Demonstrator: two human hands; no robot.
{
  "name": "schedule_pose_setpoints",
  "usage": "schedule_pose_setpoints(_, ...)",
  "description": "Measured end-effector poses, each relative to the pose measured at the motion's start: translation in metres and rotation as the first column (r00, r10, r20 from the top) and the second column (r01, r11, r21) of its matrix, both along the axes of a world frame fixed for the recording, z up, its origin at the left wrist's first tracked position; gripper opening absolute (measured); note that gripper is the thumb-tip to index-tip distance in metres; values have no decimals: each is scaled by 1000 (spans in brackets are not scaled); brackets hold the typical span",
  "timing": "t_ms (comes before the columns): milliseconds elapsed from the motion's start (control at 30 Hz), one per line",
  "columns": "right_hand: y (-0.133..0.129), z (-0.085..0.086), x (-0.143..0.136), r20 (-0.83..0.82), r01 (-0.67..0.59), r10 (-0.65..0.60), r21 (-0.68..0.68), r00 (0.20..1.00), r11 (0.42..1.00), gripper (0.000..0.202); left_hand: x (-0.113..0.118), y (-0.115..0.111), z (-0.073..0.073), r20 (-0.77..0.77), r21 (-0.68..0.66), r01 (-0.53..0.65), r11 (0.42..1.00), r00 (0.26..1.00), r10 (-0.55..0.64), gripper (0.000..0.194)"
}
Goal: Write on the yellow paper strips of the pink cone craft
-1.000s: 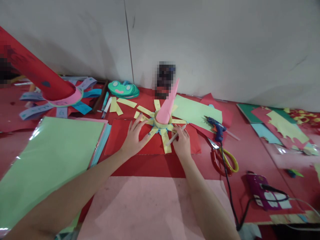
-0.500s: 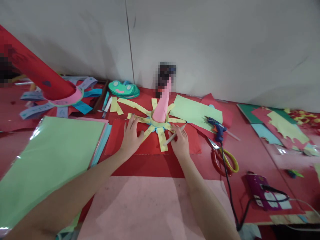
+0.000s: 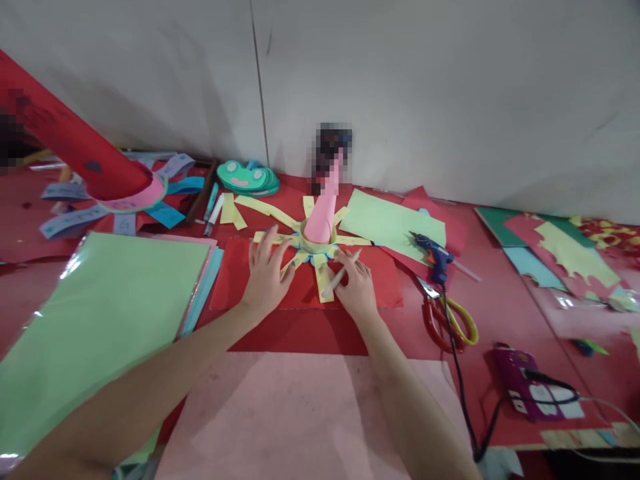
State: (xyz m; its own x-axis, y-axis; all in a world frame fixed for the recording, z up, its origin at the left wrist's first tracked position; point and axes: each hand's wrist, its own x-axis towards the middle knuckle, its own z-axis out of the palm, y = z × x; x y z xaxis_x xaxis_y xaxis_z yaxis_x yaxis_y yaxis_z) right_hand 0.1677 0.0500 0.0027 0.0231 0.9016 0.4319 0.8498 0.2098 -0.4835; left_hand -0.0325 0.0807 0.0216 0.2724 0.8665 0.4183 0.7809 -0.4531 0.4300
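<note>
A pink paper cone (image 3: 323, 217) stands upright in a yellow ring, with several yellow strips spreading out around it over red paper (image 3: 235, 287). My left hand (image 3: 267, 280), fingers spread, rests at the strips on the left of the ring and holds nothing. Just right of the front strip (image 3: 325, 277), my right hand (image 3: 355, 283) is closed around a pale pen (image 3: 330, 287), whose lower end lies over that strip.
Green sheets (image 3: 125, 300) lie at the left, pink paper (image 3: 280, 407) in front. Behind are frog cutouts (image 3: 245, 179). At the right are a glue gun (image 3: 439, 260), scissors (image 3: 465, 323) and a purple box (image 3: 525, 383) with cables. A large red cone (image 3: 75, 127) leans at upper left.
My left hand has shifted slightly right, its fingers more raised and spread. My right hand has moved a little left with the pen.
</note>
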Motion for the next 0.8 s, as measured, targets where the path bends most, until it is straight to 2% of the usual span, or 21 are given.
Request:
schedule_pose_setpoints(67,-1,0,-1,17,0,0,-21,1000,1000,24,1,-3,3,-64,-12,148,989,987,-148,36)
schedule_pose_setpoints(133,-1,0,-2,34,5,-4,-30,999,1000,24,2,-5,3,-116,-34,241,970,963,-243,36)
schedule_pose_setpoints(333,-2,-2,-8,62,29,-28,-9,998,1000,22,3,-6,-1,-230,-106,329,938,910,-345,41)
schedule_pose_setpoints(500,-3,-4,-10,61,31,-30,-5,998,1000,20,3,-6,-2,-270,-111,431,896,854,-444,42)
schedule_pose_setpoints(600,-3,-3,-10,30,24,-24,-5,999,1000,18,3,-6,-4,-280,-132,445,886,840,-464,44)
schedule_pose_setpoints(800,-3,-2,-10,-48,14,-14,4,999,1000,23,4,-5,-3,-280,-171,398,901,858,-431,43)
